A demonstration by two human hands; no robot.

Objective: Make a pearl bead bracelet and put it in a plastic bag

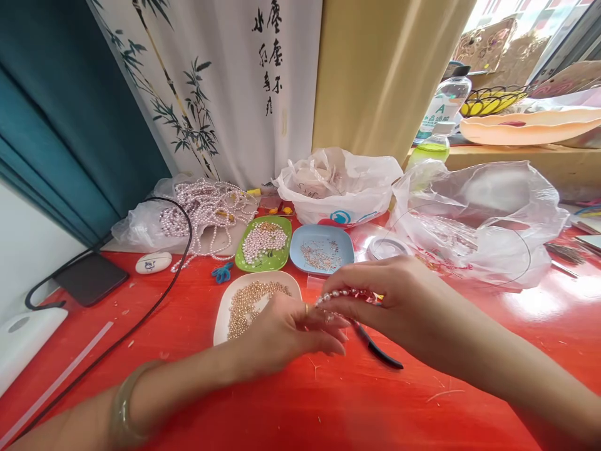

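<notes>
In the middle, my right hand [389, 288] pinches a short beaded strand [342, 293] of pearly and pink beads between thumb and fingers. My left hand [291, 332] reaches in beside it, palm side turned away, its fingers stretched out under the strand. A small gold spot shows at one left finger; whether it is a ring or a bead I cannot tell. Partly covered by the left hand is a cream tray [220, 316] of gold beads [244, 307]. Below the right hand lie pliers [380, 354] with a dark handle, their head hidden.
Behind stand a green tray [241, 257] of pink beads and a blue tray [297, 250] of small metallic pieces. Pink bead strands [201, 207], a white bag [347, 194] and a clear plastic bag [488, 213] line the back. A black cable [154, 313] crosses the left, near a phone [91, 277].
</notes>
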